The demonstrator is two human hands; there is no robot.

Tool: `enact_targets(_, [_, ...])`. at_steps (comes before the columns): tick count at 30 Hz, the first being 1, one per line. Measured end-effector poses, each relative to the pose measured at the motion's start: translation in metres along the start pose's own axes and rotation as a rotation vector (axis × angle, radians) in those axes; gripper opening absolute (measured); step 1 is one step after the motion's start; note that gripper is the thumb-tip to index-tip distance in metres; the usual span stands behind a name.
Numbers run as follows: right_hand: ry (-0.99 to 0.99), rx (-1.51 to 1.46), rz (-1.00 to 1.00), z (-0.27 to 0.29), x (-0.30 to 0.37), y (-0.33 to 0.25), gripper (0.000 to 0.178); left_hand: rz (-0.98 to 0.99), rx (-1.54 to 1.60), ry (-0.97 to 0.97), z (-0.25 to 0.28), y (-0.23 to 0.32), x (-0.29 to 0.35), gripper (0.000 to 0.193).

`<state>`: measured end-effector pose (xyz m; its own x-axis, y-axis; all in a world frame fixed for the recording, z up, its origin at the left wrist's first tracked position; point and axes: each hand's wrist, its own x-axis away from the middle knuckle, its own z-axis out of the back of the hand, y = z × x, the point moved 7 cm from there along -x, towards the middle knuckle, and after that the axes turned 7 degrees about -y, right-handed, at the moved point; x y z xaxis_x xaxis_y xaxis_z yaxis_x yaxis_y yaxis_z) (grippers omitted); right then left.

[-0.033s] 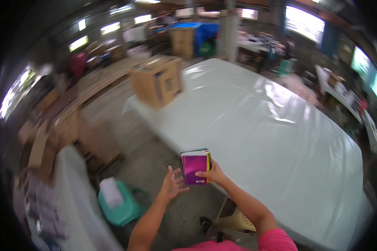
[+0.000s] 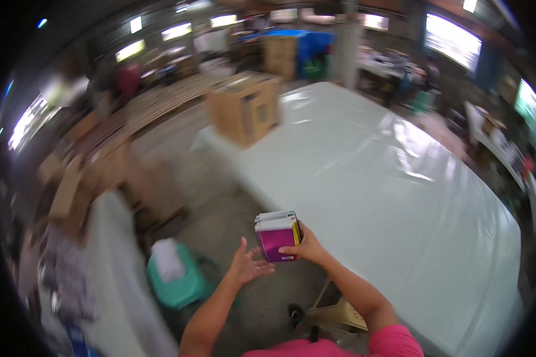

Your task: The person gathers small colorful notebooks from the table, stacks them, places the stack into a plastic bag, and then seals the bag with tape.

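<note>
My right hand (image 2: 307, 245) grips a small stack of spiral notebooks (image 2: 274, 243) by its right side, thumb on the purple front cover. The stack is tilted, so the pale page edges along its top show. A strip of yellow runs down its right edge. My left hand (image 2: 250, 265) is just left of the stack, palm turned toward it, fingers spread and nothing in them. Its fingertips come close to the lower left corner of the notebooks; whether they touch cannot be told.
A large table (image 2: 387, 208) under shiny white sheeting spans the right, with a cardboard box (image 2: 244, 110) at its far left corner. Lower left is a green stool (image 2: 178, 282) bearing a white bundle (image 2: 168, 260). A beige chair (image 2: 342, 315) stands by my right side.
The surroundings have shifted rightward in the picture. The notebook stack has tipped, showing more of its top edges, and my left hand has come slightly nearer to it.
</note>
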<state>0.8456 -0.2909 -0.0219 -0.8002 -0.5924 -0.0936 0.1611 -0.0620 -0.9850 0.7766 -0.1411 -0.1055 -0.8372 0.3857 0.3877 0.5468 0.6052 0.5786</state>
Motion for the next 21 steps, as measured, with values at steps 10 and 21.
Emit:
enact_targets(10, [-1.145, 0.065, 0.754, -0.438, 0.125, -0.122, 0.072, -0.799, 0.082, 0.471, 0.107, -0.089, 0.465, 0.075])
enact_targets(21, [-1.832, -0.361, 0.062, -0.709, 0.341, -0.064, 0.079, -1.123, -0.22, 1.782, 0.083, -0.299, 0.715, 0.091])
